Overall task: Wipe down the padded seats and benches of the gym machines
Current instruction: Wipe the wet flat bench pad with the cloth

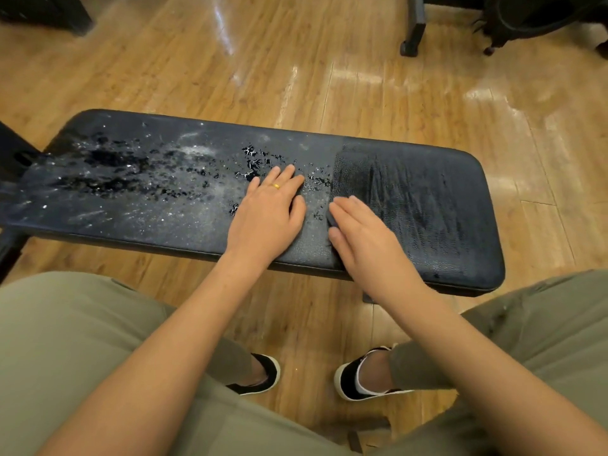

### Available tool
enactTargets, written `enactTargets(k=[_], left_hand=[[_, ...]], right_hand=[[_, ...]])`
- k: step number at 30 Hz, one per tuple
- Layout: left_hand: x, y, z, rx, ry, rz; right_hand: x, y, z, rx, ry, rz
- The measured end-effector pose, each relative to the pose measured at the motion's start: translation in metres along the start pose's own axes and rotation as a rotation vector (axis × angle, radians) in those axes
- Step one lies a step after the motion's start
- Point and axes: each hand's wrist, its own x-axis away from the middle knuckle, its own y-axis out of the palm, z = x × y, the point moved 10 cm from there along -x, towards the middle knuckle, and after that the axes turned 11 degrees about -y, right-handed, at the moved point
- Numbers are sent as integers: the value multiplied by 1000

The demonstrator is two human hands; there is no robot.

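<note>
A black padded bench (427, 245) lies across the view over a wooden floor. Its left and middle parts are dusty and dotted with liquid drops (108, 166); the right part is dark and streaked wet. My left hand (266, 212), wearing a gold ring, lies flat on the pad near the middle with straight fingers. My right hand (362, 238) presses flat on a dark cloth (330, 218), of which only a small edge shows under the fingers, at the border between the dusty and wet parts.
The bench frame (13, 159) juts out at the left end. A machine leg (411, 28) and dark equipment (539, 14) stand at the back right. My knees and feet (358, 376) are close to the bench's near edge.
</note>
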Motion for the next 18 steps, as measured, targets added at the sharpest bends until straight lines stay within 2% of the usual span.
enactTargets(k=[6,13,18], left_hand=[[1,-1,0,11,-2,3],[-1,-1,0,17,5,8],[-1,-1,0,25,8,14]], right_hand=[[-21,-1,12,27,90,51],[42,8,-31,53,-49,24],[-6,-3,5,-10,30,58]])
